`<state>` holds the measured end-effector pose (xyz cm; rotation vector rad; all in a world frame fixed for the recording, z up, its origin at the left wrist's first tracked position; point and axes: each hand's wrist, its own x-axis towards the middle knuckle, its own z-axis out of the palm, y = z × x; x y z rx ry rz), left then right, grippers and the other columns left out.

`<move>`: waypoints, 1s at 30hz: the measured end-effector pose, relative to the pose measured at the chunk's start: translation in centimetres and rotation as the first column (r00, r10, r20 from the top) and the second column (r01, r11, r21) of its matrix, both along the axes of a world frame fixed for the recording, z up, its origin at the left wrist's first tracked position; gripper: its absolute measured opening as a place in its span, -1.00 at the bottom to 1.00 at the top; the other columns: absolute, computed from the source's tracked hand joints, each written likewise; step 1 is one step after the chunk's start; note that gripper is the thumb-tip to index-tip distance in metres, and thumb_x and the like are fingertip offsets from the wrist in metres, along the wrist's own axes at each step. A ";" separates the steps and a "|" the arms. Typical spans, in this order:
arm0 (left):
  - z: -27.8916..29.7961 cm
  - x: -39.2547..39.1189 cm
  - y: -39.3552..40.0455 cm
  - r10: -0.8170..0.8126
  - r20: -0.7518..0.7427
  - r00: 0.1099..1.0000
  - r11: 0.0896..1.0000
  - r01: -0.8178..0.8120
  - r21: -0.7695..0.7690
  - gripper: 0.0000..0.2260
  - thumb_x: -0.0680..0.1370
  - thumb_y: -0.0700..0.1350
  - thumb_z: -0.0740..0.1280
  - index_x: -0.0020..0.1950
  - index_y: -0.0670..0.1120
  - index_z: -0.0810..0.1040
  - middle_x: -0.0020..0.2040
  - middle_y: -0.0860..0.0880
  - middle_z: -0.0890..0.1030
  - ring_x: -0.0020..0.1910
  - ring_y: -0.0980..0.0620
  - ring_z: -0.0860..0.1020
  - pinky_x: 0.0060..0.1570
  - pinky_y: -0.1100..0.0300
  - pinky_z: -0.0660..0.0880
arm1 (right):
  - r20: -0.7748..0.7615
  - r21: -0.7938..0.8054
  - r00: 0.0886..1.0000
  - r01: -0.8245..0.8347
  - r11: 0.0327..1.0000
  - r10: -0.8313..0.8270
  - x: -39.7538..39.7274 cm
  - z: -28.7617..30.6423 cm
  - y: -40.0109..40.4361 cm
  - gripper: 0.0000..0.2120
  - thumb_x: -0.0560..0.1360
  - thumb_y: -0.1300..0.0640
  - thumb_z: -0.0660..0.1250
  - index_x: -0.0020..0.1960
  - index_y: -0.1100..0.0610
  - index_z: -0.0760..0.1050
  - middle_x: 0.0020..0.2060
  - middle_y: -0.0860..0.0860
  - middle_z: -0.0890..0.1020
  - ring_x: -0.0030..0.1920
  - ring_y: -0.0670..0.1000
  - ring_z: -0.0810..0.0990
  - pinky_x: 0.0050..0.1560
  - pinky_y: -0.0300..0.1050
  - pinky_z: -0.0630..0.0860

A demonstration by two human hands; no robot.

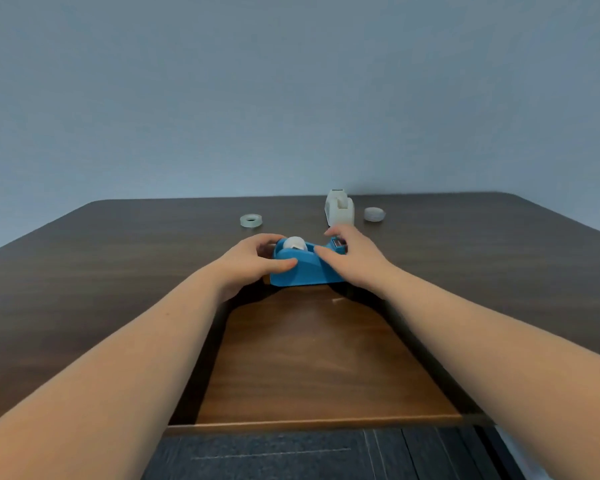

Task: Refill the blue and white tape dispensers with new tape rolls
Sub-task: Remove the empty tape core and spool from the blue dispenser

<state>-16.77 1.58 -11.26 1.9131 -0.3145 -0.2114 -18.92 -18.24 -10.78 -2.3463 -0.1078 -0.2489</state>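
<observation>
a plain blue-grey wall (291,91) fills the upper half of the view, bare and evenly lit, a shade paler toward its lower part. against it stands a dark brown wood-grain table (101,271) with rounded far corners. the middle of the tabletop near the front edge shows a warmer, lighter brown where the light falls. below the near edge, dark grey carpet tiles (274,455) cover the floor.

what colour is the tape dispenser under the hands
Blue: the tape dispenser both hands rest on shows clearly in the head view.
</observation>
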 end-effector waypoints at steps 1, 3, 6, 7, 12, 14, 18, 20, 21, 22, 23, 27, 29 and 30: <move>0.1 0.0 0.0 -0.010 -0.010 1.000 1.000 0.010 -0.009 -0.61 0.43 -0.12 0.47 0.24 0.00 0.50 0.16 0.01 0.60 0.15 0.08 0.56 0.16 0.19 0.48 | -0.021 0.034 0.999 -0.045 0.998 0.045 -0.1 -0.2 0.1 -0.60 0.50 -0.09 0.28 0.28 0.03 0.39 0.28 -0.01 0.47 0.25 0.00 0.43 0.13 -0.18 0.34; 0.1 0.0 0.1 -0.017 -0.011 1.000 1.000 0.016 -0.021 -0.62 0.44 -0.12 0.46 0.23 0.01 0.50 0.16 0.00 0.59 0.15 0.09 0.55 0.16 0.20 0.48 | -0.019 0.102 0.995 -0.099 0.990 0.102 -0.3 -0.4 -0.1 -0.53 0.47 -0.14 0.32 0.32 0.00 0.39 0.30 -0.06 0.44 0.27 -0.05 0.39 0.13 -0.21 0.29; -0.3 0.0 0.4 -0.014 0.007 1.000 0.999 0.014 -0.034 -0.57 0.42 -0.09 0.48 0.27 0.03 0.52 0.18 0.03 0.60 0.20 0.09 0.53 0.26 0.10 0.45 | -0.005 0.127 0.991 -0.131 0.983 0.133 -0.5 -0.7 -0.8 -0.48 0.38 -0.13 0.43 0.28 -0.04 0.41 0.21 -0.11 0.46 0.16 -0.11 0.39 0.09 -0.23 0.30; -0.4 0.0 0.4 -0.020 0.015 1.000 0.999 0.021 -0.040 -0.57 0.41 -0.08 0.48 0.26 0.04 0.52 0.19 0.05 0.60 0.21 0.10 0.53 0.27 0.08 0.44 | -0.002 0.130 0.991 -0.134 0.982 0.136 -0.5 -0.8 -0.9 -0.50 0.36 -0.12 0.45 0.24 -0.04 0.42 0.15 -0.13 0.47 0.12 -0.11 0.41 0.04 -0.25 0.32; -0.8 -0.4 0.0 0.028 0.089 0.996 0.996 -0.020 -0.090 -0.64 0.46 0.04 0.40 0.25 0.14 0.53 0.18 0.05 0.61 0.21 0.11 0.53 0.22 0.15 0.45 | 0.003 0.152 0.989 -0.147 0.977 0.148 -0.3 -0.9 -1.1 -0.58 0.32 -0.11 0.48 0.11 -0.05 0.47 -0.05 -0.24 0.45 -0.04 -0.15 0.45 -0.15 -0.30 0.36; -0.9 -0.6 -0.5 0.088 0.144 0.986 0.994 -0.077 -0.082 -0.68 0.49 0.09 0.35 0.24 0.17 0.54 0.18 0.05 0.60 0.20 0.11 0.53 0.20 0.16 0.47 | 0.003 0.141 0.989 -0.148 0.979 0.149 0.0 -1.0 -1.2 -0.58 0.31 -0.13 0.48 0.10 -0.06 0.48 -0.05 -0.22 0.46 -0.05 -0.14 0.46 -0.15 -0.27 0.38; -0.4 -0.6 -1.3 0.133 0.188 0.973 0.991 -0.126 -0.053 -0.77 0.47 0.04 0.38 0.13 0.12 0.63 0.13 0.08 0.64 0.15 0.12 0.56 0.19 0.12 0.51 | -0.011 0.135 0.987 -0.160 0.978 0.163 0.2 -0.9 -1.1 -0.58 0.31 -0.14 0.48 0.10 -0.06 0.48 -0.02 -0.19 0.47 -0.04 -0.16 0.45 -0.16 -0.28 0.36; 0.0 -0.6 -1.5 0.157 0.178 0.971 0.986 -0.146 -0.076 -0.83 0.45 0.00 0.42 0.03 0.09 0.67 0.07 0.09 0.66 0.13 0.12 0.58 0.19 0.09 0.52 | -0.020 0.132 0.985 -0.166 0.977 0.170 0.4 -0.9 -1.1 -0.57 0.30 -0.16 0.48 0.10 -0.08 0.47 0.01 -0.17 0.47 -0.02 -0.16 0.45 -0.15 -0.29 0.35; 0.1 -0.5 -1.6 0.165 0.193 0.967 0.985 -0.154 -0.073 -0.84 0.44 0.00 0.42 0.00 0.08 0.68 0.06 0.10 0.67 0.14 0.12 0.57 0.19 0.09 0.51 | -0.023 0.127 0.984 -0.170 0.977 0.174 0.4 -0.9 -1.1 -0.57 0.30 -0.16 0.47 0.10 -0.08 0.47 0.01 -0.17 0.47 -0.01 -0.16 0.45 -0.14 -0.30 0.35; 0.2 -0.4 -1.7 0.173 0.223 0.959 0.985 -0.166 -0.051 -0.84 0.44 0.00 0.42 0.00 0.06 0.68 0.06 0.11 0.66 0.15 0.14 0.55 0.19 0.12 0.50 | -0.027 0.121 0.984 -0.173 0.977 0.177 0.4 -0.9 -1.0 -0.57 0.30 -0.17 0.47 0.11 -0.08 0.47 0.01 -0.18 0.47 -0.01 -0.16 0.45 -0.14 -0.29 0.36; 0.3 -0.4 -1.8 0.184 0.257 0.949 0.983 -0.184 -0.024 -0.84 0.45 0.00 0.42 0.00 0.04 0.68 0.06 0.12 0.66 0.15 0.16 0.54 0.17 0.17 0.50 | -0.030 0.117 0.983 -0.175 0.978 0.179 0.5 -0.9 -1.0 -0.57 0.31 -0.17 0.47 0.11 -0.08 0.47 0.00 -0.19 0.47 -0.01 -0.16 0.45 -0.15 -0.29 0.36; 0.6 -0.6 -2.0 0.252 0.279 0.927 0.968 -0.235 -0.094 -0.83 0.44 -0.01 0.43 0.00 0.00 0.69 0.02 0.09 0.68 0.07 0.17 0.58 -0.02 0.33 0.51 | -0.037 0.110 0.984 -0.171 0.979 0.175 0.4 -0.9 -1.0 -0.57 0.30 -0.18 0.47 0.10 -0.10 0.46 -0.01 -0.18 0.48 -0.02 -0.14 0.47 -0.14 -0.25 0.39; 0.9 -0.8 -2.0 0.288 0.267 0.920 0.952 -0.244 -0.186 -0.88 0.44 -0.03 0.44 -0.06 0.01 0.69 -0.05 0.10 0.70 -0.01 0.20 0.62 -0.10 0.36 0.50 | -0.040 0.102 0.984 -0.171 0.980 0.176 0.4 -0.9 -1.0 -0.56 0.30 -0.18 0.47 0.10 -0.09 0.47 -0.01 -0.21 0.48 0.00 -0.14 0.47 -0.12 -0.26 0.39; 1.1 -0.9 -2.0 0.305 0.263 0.915 0.942 -0.249 -0.225 -0.90 0.44 -0.04 0.44 -0.08 0.01 0.69 -0.07 0.09 0.70 -0.04 0.20 0.63 -0.13 0.37 0.51 | -0.038 0.086 0.984 -0.173 0.981 0.176 0.3 -0.8 -0.9 -0.56 0.30 -0.18 0.47 0.12 -0.09 0.47 -0.02 -0.22 0.48 0.01 -0.14 0.47 -0.09 -0.26 0.39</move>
